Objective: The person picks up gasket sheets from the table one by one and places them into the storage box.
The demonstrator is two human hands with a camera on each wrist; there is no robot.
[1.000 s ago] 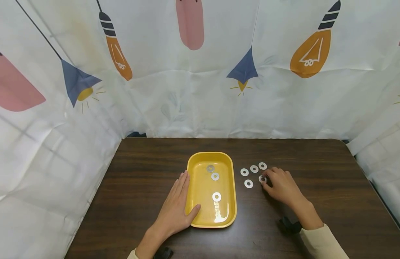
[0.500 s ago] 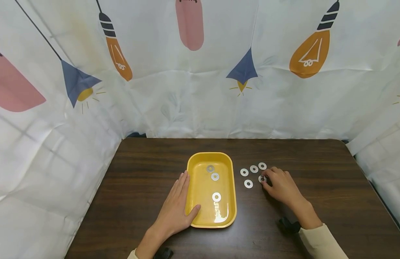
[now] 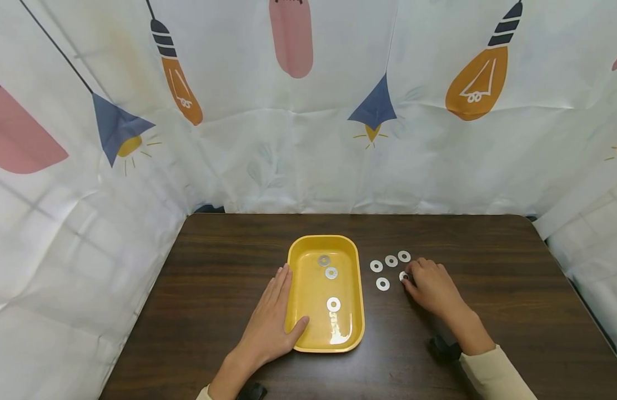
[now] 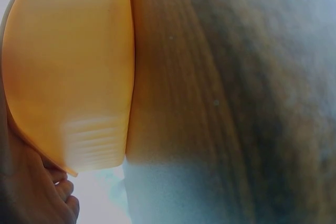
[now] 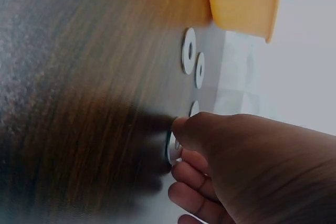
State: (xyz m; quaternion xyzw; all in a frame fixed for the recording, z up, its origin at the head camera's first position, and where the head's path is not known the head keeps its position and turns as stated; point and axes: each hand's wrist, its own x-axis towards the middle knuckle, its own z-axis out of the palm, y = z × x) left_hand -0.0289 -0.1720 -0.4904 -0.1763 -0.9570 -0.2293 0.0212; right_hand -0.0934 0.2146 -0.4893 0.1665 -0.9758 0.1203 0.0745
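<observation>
My left hand (image 3: 270, 316) lies along the left side of a yellow tray (image 3: 360, 311), fingers straight, thumb over the near rim. Inside the tray are three flat metal washers, one washer (image 3: 334, 304) toward the near end and two at the far end. To the right of the tray, my right hand (image 3: 435, 288) pinches a washer (image 5: 172, 150) at the table top between thumb and fingers, which partly cover it. Several other washers lie flat between that hand and the tray, among them a front washer (image 3: 382, 284) and a back washer (image 3: 404, 256).
The dark wood-grain table (image 3: 228, 250) carries everything. A white curtain (image 3: 298, 161) printed with lamps hangs behind the far edge and along both sides. Both wrists wear a black device, the right device (image 3: 444, 350) near the table.
Almost nothing differs. The whole head view has shifted slightly left, and the right fingers cover a little more of the pinched washer. The left hand keeps its place on the tray.
</observation>
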